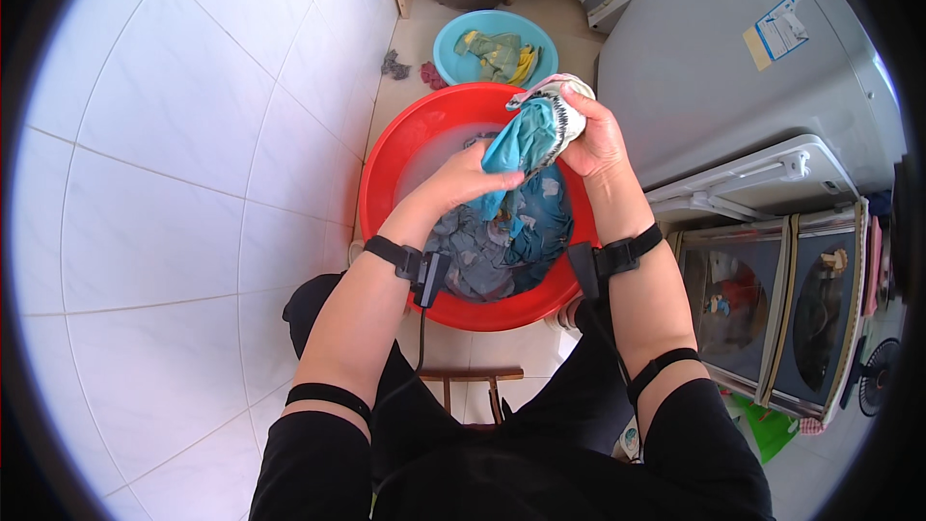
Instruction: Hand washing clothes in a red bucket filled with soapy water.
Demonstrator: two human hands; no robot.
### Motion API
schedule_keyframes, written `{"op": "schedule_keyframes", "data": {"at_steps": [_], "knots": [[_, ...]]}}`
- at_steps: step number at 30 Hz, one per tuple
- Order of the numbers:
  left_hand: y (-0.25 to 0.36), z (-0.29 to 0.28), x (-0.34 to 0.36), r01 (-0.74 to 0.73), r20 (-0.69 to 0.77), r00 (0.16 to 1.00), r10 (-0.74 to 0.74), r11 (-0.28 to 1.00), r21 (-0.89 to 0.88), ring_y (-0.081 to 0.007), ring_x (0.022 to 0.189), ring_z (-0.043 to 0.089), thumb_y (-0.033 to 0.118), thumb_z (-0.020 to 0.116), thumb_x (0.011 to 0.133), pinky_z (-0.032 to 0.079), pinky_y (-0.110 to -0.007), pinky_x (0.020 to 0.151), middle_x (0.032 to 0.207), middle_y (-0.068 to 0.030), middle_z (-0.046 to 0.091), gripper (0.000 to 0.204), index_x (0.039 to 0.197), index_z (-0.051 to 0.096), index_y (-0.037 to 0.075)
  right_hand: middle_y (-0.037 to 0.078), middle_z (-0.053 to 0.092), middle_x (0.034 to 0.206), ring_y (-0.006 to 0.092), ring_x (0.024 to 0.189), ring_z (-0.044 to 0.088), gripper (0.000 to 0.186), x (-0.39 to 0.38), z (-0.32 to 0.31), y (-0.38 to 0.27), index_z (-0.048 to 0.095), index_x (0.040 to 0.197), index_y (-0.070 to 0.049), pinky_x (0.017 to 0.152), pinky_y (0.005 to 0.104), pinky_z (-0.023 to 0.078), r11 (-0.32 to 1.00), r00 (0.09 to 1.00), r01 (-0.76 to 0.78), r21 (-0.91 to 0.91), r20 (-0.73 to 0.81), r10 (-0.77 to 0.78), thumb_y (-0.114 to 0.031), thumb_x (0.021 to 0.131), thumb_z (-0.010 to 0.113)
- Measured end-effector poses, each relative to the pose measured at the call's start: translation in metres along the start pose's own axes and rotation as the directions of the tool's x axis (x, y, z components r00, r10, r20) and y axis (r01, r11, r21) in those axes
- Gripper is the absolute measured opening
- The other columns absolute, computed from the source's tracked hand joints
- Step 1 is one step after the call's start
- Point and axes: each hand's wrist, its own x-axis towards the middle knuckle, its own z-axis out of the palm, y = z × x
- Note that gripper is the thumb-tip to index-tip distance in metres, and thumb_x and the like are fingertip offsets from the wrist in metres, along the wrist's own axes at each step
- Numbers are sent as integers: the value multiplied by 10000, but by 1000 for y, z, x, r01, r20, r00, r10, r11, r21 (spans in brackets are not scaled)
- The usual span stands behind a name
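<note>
A teal and white piece of clothing [526, 140] with a black zigzag edge is held up over the red basin [384, 169]. My left hand [465, 177] is closed on its teal lower side, thumb on top. My right hand [595, 138] grips the white upper end, thumb over the fabric. Below, grey clothes [473, 256] and a darker blue garment [540, 222] lie wet in the basin's cloudy water. The cloth hides part of the basin's far side and some of my fingertips.
Behind the red basin stands a light blue basin [449, 56] holding a green and yellow cloth [494, 55]. Small grey [394, 66] and dark red cloths [432, 75] lie on the floor. White tiled wall [164, 232] rises left; a grey appliance [714, 68] and glass-doored cabinet [733, 280] stand right.
</note>
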Motion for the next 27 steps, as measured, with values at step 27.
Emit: {"op": "schedule_keyframes", "data": {"at_steps": [27], "knots": [[-48,33,60,-158,-397,888,-231,658,-736,-225,869,670,257,556,1028,570,-398,770,983,-73,666,204,1080,611,67,256,690,837,456,866,652,316,47,-73,124,701,894,6,827,495,503,439,867,-74,-895,-275,-415,-280,975,594]]}}
